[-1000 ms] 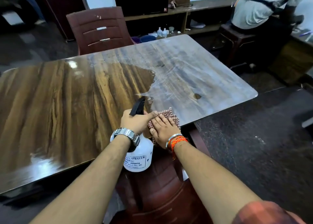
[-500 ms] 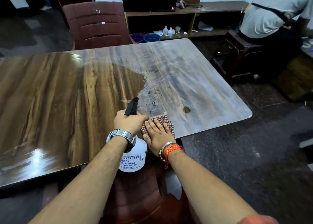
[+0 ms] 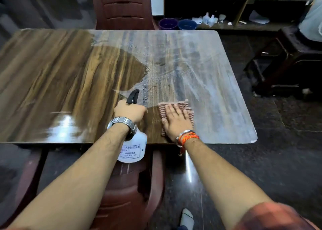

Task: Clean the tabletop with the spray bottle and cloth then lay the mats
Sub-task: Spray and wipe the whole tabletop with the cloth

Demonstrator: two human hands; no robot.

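While right hand presses cloth, left hand grips spray bottle, contents unclear.

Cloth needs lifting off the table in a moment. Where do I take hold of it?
Probably the right edge of the cloth, coming from above. It lies flat on the table under the flat right hand, and that strip shows bare past the fingers, so pinch it there.
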